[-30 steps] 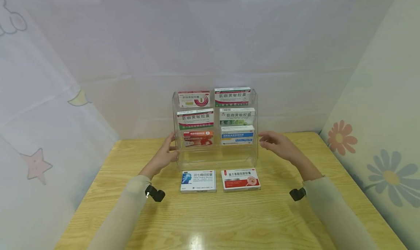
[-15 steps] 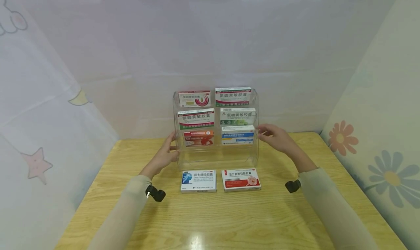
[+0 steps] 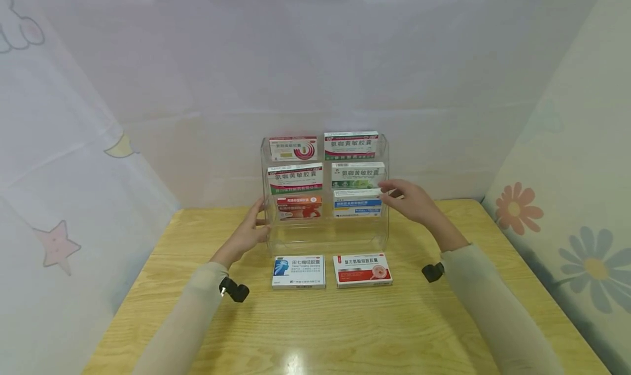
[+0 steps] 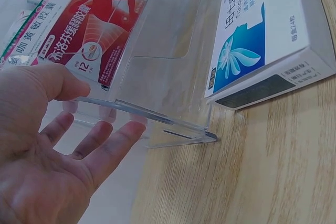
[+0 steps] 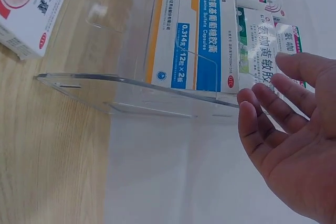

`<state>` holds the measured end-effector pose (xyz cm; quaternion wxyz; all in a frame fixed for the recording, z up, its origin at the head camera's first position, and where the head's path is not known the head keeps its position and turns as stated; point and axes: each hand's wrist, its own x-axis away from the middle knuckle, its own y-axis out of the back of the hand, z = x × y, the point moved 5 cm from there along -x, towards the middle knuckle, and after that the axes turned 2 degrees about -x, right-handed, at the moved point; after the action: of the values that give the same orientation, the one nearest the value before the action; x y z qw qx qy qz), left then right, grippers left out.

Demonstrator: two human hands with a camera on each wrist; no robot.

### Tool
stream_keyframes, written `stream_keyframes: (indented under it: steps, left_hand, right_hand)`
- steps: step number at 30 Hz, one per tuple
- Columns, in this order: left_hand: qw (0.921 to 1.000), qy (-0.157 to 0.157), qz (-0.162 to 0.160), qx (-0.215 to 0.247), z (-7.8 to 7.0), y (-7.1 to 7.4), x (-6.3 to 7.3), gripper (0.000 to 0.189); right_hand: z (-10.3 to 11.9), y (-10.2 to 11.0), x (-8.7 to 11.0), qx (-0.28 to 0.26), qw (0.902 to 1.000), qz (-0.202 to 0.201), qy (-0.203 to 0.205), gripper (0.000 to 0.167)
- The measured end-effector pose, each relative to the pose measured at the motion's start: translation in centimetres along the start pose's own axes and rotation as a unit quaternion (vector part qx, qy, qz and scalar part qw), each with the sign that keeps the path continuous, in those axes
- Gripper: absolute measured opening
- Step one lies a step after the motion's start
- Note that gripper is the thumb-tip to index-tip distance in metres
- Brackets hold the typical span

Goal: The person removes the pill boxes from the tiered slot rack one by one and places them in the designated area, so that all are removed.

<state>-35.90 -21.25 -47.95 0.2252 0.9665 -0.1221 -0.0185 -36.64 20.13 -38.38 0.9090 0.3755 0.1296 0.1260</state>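
Note:
A clear acrylic display rack (image 3: pixel 325 235) stands upright on the table, with medicine boxes in its upper three tiers. My left hand (image 3: pixel 244 235) holds the rack's left side edge; in the left wrist view the thumb lies over the edge and the fingertips touch the outer panel. At the right side is my right hand (image 3: pixel 411 200), fingers loosely bent and holding nothing. Closest to it are a blue-and-white glucosamine box (image 5: pixel 194 40) and a white-and-green capsule box (image 5: pixel 254 45). Across the rack, a red ibuprofen box (image 4: pixel 94 30) leans near my left hand.
In front of the rack, a white-and-blue box (image 3: pixel 298 272) and a white-and-red box (image 3: pixel 363 270) lie flat on the wooden table (image 3: pixel 315 320). Further boxes fill the upper tiers, such as a red-ringed box (image 3: pixel 293 149). A pale cloth wall (image 3: pixel 315 63) rises close behind.
My right hand has moved left and slightly up, toward the rack's right side and the boxes there. The left hand stays at the left edge, and the boxes keep their places.

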Motion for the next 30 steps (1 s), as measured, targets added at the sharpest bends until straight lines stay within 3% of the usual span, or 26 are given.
stream_keyframes:
  steps: [14, 21, 30]
  left_hand:
    - [1.0, 0.002, -0.003, 0.005, 0.0, 0.0, -0.1, 0.092]
    - [0.9999, 0.012, 0.005, 0.008, -0.1, -0.1, -0.1, 0.09]
    - [0.9999, 0.012, 0.003, 0.011, -0.1, -0.1, -0.2, 0.09]
  right_hand:
    - [1.1, -0.8, -1.8, 0.063, 0.9976, 0.027, 0.013, 0.042]
    - [1.2, -1.3, -2.2, 0.07, 0.9969, 0.037, -0.001, 0.044]
    - [1.6, -2.0, -2.5, 0.134, 0.9901, 0.035, 0.018, 0.041]
